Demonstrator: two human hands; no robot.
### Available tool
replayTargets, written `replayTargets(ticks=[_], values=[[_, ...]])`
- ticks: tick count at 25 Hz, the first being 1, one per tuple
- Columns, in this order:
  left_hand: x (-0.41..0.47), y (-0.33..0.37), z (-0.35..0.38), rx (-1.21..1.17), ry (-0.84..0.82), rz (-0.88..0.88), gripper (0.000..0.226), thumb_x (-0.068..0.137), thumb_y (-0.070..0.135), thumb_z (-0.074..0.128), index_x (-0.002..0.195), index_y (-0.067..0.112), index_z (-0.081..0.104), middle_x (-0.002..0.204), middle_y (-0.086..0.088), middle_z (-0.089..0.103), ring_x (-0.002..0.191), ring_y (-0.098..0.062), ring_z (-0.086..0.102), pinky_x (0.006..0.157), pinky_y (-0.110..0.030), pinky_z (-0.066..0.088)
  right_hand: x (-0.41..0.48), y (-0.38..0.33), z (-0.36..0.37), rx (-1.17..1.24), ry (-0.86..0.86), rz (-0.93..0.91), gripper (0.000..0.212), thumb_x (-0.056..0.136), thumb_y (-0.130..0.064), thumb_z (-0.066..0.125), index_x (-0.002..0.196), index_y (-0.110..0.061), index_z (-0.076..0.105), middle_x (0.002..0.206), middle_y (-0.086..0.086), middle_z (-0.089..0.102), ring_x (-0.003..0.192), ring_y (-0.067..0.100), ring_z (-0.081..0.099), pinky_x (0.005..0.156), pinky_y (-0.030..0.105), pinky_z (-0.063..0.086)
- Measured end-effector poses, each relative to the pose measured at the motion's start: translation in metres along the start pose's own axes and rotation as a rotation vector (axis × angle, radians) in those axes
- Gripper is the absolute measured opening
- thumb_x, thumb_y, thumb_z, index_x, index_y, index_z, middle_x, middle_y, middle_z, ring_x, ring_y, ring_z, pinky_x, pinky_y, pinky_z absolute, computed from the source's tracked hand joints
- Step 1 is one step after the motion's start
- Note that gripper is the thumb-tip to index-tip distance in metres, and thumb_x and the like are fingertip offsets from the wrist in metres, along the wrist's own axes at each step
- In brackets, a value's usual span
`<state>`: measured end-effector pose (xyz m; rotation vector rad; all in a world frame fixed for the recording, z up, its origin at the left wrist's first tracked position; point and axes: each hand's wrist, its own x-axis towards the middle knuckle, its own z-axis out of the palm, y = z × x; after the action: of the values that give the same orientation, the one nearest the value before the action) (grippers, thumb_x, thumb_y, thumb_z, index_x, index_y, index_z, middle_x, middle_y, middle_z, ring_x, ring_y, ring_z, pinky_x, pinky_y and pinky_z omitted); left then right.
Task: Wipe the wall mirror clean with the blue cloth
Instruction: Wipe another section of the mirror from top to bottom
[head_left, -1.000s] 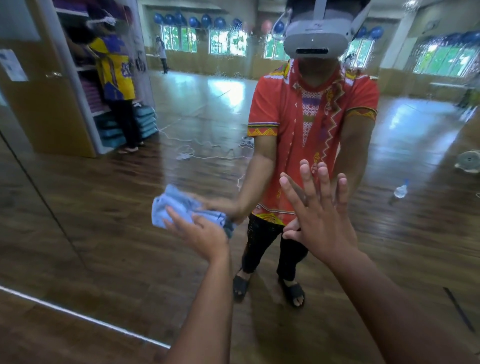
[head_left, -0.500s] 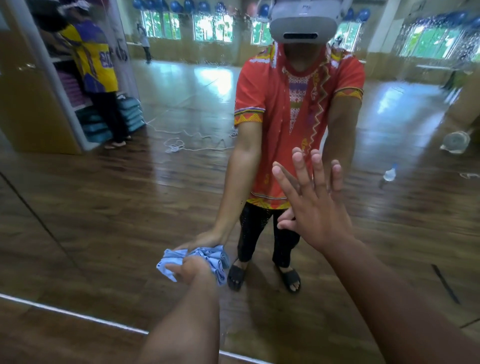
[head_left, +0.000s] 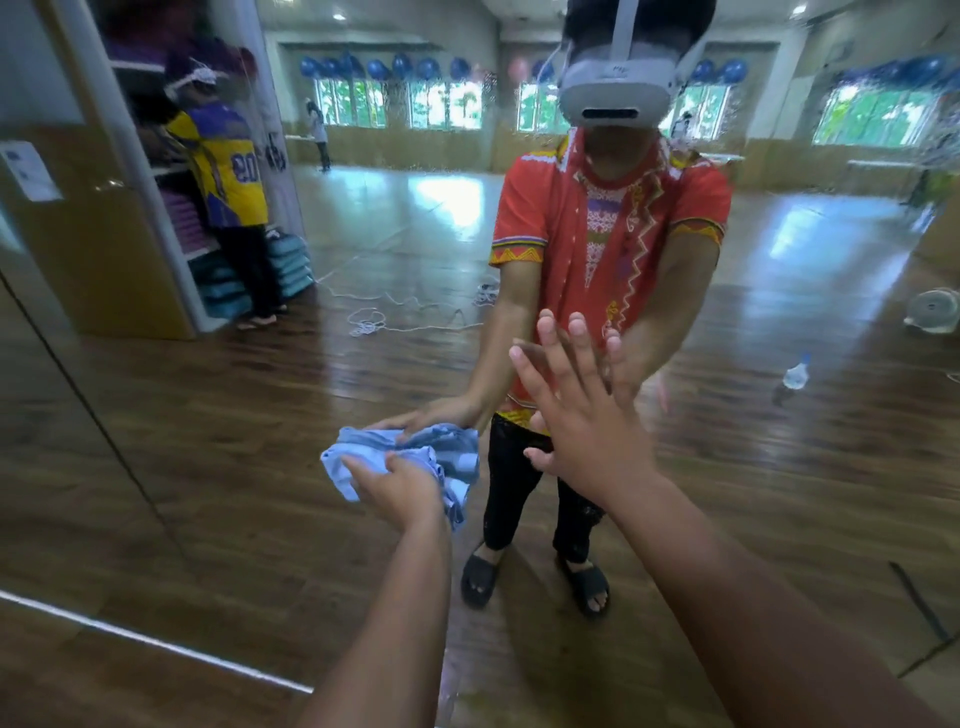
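**Mirror wiping under way, plenty left**

The wall mirror (head_left: 156, 415) shows specks and streaks high above both hands, so I'd judge much remains to be wiped. The right hand (head_left: 587, 426) lies flat on the glass, fingers spread. Lower, to its left, the left hand (head_left: 400, 488) clutches the bunched blue cloth (head_left: 337, 467) against the glass.

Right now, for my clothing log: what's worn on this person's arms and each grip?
Bare past the wrists: no glove or watch shows on the left grip or right grip. The wall mirror reflects short red sleeves with yellow patterned hems.
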<state>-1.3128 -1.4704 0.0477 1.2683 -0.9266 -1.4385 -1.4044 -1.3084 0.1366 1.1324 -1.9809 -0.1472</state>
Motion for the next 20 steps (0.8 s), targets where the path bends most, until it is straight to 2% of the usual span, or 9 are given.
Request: replayTargets(ticks=[4, 8, 12, 14, 17, 20], values=[[-0.038, 0.042, 0.024, -0.06, -0.043, 0.154, 0.065, 0.102, 0.013, 0.047, 0.16, 0.017, 0.019, 0.165, -0.009, 0.023, 0.151, -0.025, 0.025, 0.117, -0.028, 0.022, -0.022, 0.026, -0.002, 0.035, 0.053, -0.031, 0.131, 0.061, -0.058, 0.087, 0.163, -0.019, 0.015, 0.17, 0.015, -0.004, 0.156, 0.041, 0.001, 0.123, 0.062, 0.006], [-0.1, 0.089, 0.051, -0.033, -0.099, 0.346, 0.066, 0.099, 0.005, 0.049, 0.159, 0.014, 0.022, 0.166, -0.013, 0.015, 0.152, -0.023, 0.017, 0.113, -0.02, 0.014, -0.059, 0.069, -0.003, -0.003, 0.056, 0.035, 0.135, 0.056, -0.058, 0.091, 0.163, -0.017, 0.018, 0.17, 0.017, 0.002, 0.155, 0.042, 0.006, 0.124, 0.059, -0.002], [-0.151, 0.119, 0.077, 0.06, -0.162, 0.582, 0.067, 0.098, 0.009, 0.052, 0.158, 0.021, 0.024, 0.168, -0.011, 0.006, 0.153, -0.024, 0.01, 0.122, -0.036, 0.01, -0.076, 0.098, 0.001, -0.004, -0.001, 0.072, 0.146, 0.044, -0.062, 0.093, 0.163, -0.017, 0.02, 0.171, 0.015, 0.004, 0.156, 0.042, 0.007, 0.123, 0.062, 0.0], [-0.162, 0.113, 0.084, 0.094, -0.163, 0.675, 0.067, 0.099, 0.015, 0.053, 0.158, 0.027, 0.025, 0.168, -0.005, 0.005, 0.152, -0.026, 0.011, 0.123, -0.042, 0.015, -0.078, 0.1, 0.004, -0.007, -0.02, 0.059, 0.148, 0.043, -0.063, 0.093, 0.163, -0.017, 0.018, 0.171, 0.014, 0.001, 0.156, 0.041, 0.003, 0.122, 0.064, 0.001], [-0.151, 0.079, 0.083, 0.171, -0.136, 0.823, 0.064, 0.101, 0.02, 0.05, 0.158, 0.03, 0.024, 0.168, -0.001, 0.004, 0.151, -0.026, 0.011, 0.123, -0.045, 0.016, -0.077, 0.097, 0.012, -0.034, -0.046, 0.067, 0.149, 0.051, -0.065, 0.09, 0.164, -0.017, 0.006, 0.17, 0.014, -0.01, 0.156, 0.042, -0.006, 0.122, 0.067, 0.002], [-0.119, 0.024, 0.073, 0.25, -0.062, 0.898, 0.061, 0.1, 0.024, 0.046, 0.158, 0.02, 0.027, 0.167, -0.013, 0.01, 0.151, -0.031, 0.015, 0.122, -0.05, 0.019, -0.076, 0.096, 0.019, -0.067, -0.068, 0.078, 0.149, 0.057, -0.07, 0.084, 0.163, -0.018, -0.007, 0.169, 0.015, -0.017, 0.154, 0.043, -0.014, 0.121, 0.067, -0.001]])
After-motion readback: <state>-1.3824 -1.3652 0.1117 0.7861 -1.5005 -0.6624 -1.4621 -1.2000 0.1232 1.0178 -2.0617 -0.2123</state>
